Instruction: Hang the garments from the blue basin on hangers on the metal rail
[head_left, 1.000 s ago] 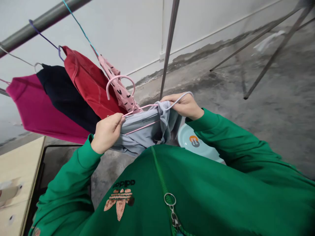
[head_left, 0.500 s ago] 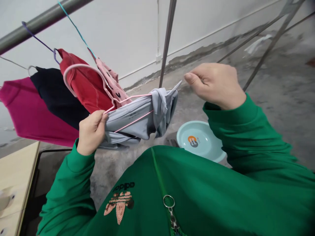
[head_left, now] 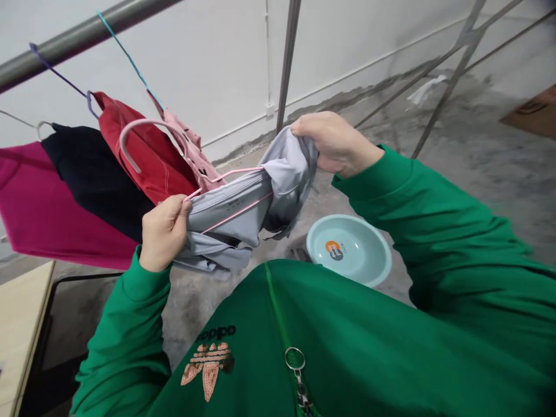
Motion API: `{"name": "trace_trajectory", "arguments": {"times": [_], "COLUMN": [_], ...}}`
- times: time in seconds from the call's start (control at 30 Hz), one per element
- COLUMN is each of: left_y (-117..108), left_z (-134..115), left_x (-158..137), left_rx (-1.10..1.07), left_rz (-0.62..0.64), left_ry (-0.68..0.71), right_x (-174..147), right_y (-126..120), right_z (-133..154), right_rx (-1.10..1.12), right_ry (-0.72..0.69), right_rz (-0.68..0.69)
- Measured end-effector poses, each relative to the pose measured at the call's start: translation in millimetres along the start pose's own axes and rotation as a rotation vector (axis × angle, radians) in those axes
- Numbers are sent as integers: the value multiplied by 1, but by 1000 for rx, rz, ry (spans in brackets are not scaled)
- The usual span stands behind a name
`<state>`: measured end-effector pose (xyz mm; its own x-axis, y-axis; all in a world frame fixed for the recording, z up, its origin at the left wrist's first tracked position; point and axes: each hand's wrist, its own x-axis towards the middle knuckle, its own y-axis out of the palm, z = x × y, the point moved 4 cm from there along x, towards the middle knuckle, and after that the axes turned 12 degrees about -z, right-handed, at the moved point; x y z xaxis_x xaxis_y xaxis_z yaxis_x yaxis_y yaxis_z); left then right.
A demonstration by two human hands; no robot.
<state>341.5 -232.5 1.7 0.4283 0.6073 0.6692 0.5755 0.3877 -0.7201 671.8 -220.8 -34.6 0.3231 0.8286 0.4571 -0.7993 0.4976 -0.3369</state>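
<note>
A light grey garment [head_left: 230, 211] is stretched between my two hands, with a pink clothes hanger [head_left: 237, 218] partly inside it. My left hand [head_left: 164, 231] is closed on the garment's left end together with the hanger's shoulder. Fingers pinched, my right hand [head_left: 332, 139] grips the bunched cloth at the garment's right end. The hanger's hook curves up free, in front of a red garment [head_left: 139, 145] and a pink patterned one [head_left: 193, 136]. Folds of cloth hide the hanger's right end.
A metal rail [head_left: 73, 46] at upper left carries the hanging clothes, among them a black garment [head_left: 87, 168] and a magenta one [head_left: 56, 214]. A pale blue basin [head_left: 369, 249] stands on the concrete floor. A metal post [head_left: 287, 63] rises beyond my hands. A wooden board [head_left: 21, 313] lies at lower left.
My right hand has come left and taken hold of the garment's right end, where before it was apart from the cloth. The cloth there is now pulled up and wider. My left hand keeps its grip.
</note>
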Motion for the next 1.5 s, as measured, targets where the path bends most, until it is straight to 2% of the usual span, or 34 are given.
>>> {"name": "trace_trajectory", "arguments": {"times": [0.07,0.1,0.17,0.27,0.4,0.53,0.6,0.8,0.97,1.07,1.17,1.23,1.3,1.37,1.5], "left_y": [-2,-3,-5,-7,-5,-3,-2,6,5,1,2,6,11,14,14], "left_z": [1,1,4,7,9,5,3,0,4,7,6,2,-3,-7,-7], "left_x": [0,1,1,2,4,9,11,15,13,12,13,15,17,18,16], "left_rx": [6,10,21,35,37,26,24,11,2,3,30,66,92,103,118], "left_rz": [-20,-31,-46,-72,-82,-81,-81,-49,-65,-86,-103,-117,-118,-110,-134], "left_ry": [1,1,1,4,-6,3,19,36,36,5,-27,-31,-14,12,18], "right_x": [2,1,-5,-22,-33,-36,-36,-34,-24,-32,-52,-61,-62,-56,-49], "right_y": [3,3,-4,-21,-41,-24,-12,2,-22,-31,-15,2,16,20,2], "right_z": [-12,-15,-9,20,58,68,63,60,66,61,50,41,31,20,-8], "right_rx": [19,22,-50,-260,-605,-556,-544,-508,-525,-484,-518,-577,-628,-663,-598], "right_ry": [136,161,39,-232,-435,-706,-740,-573,-571,-572,-571,-550,-473,-337,-50], "right_rz": [16,25,39,104,42,118,146,117,-31,46,133,55,-79,-175,-290]}}
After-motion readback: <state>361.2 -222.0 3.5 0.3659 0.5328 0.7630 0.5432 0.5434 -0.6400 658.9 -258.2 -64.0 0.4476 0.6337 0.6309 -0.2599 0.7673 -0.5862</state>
